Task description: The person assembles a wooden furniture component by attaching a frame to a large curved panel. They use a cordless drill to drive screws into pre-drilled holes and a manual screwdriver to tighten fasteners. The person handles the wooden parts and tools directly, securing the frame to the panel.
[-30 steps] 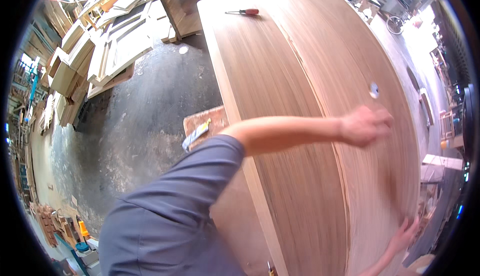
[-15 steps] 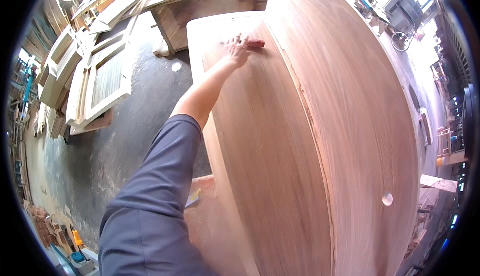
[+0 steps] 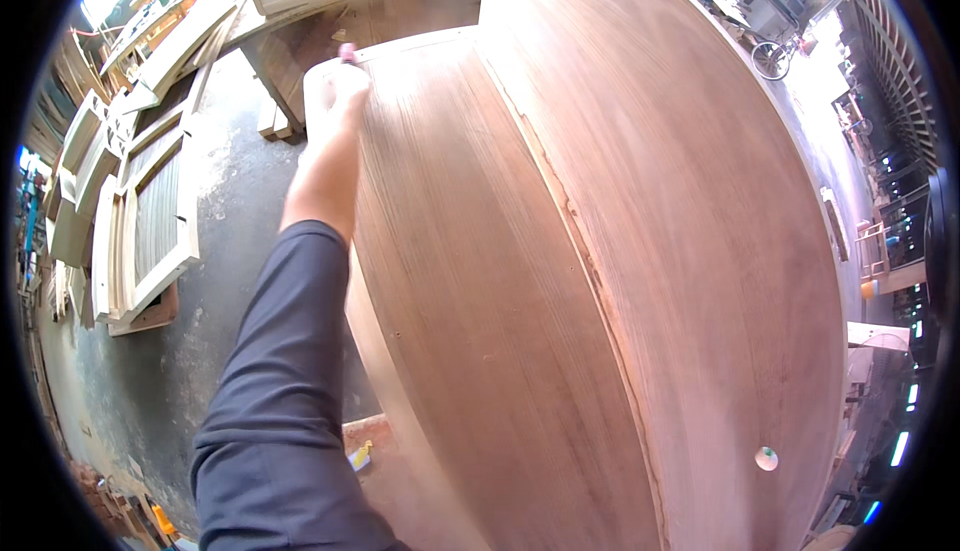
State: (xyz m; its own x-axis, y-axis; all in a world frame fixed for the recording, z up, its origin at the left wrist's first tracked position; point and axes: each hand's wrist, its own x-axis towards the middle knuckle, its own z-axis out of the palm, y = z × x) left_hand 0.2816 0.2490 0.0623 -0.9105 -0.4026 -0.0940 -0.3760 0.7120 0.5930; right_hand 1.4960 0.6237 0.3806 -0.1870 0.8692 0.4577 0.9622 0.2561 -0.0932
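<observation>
My left hand (image 3: 340,96), blurred, is at the far left corner of a wide brown wooden panel (image 3: 470,251). Its fingers are closed on what looks like a red sanding block (image 3: 347,53); only a small reddish end shows beyond the hand. The rest of that block is hidden. A second, larger wood panel (image 3: 680,191) adjoins the first on the right, with a rough strip (image 3: 570,206) along the seam. Near its lower right is a round hole (image 3: 766,459). My right hand is out of view.
Pale wooden frames (image 3: 150,221) lean in a stack at left above the dark floor (image 3: 240,221). A wooden bench (image 3: 400,11) stands beyond the panel's far end. A yellow-and-white scrap (image 3: 361,454) lies on a reddish board at the lower left. A bicycle wheel (image 3: 771,60) shows far right.
My left hand has moved left with the red block, from the panel's far middle to its far left corner. The whole view has shifted somewhat.
</observation>
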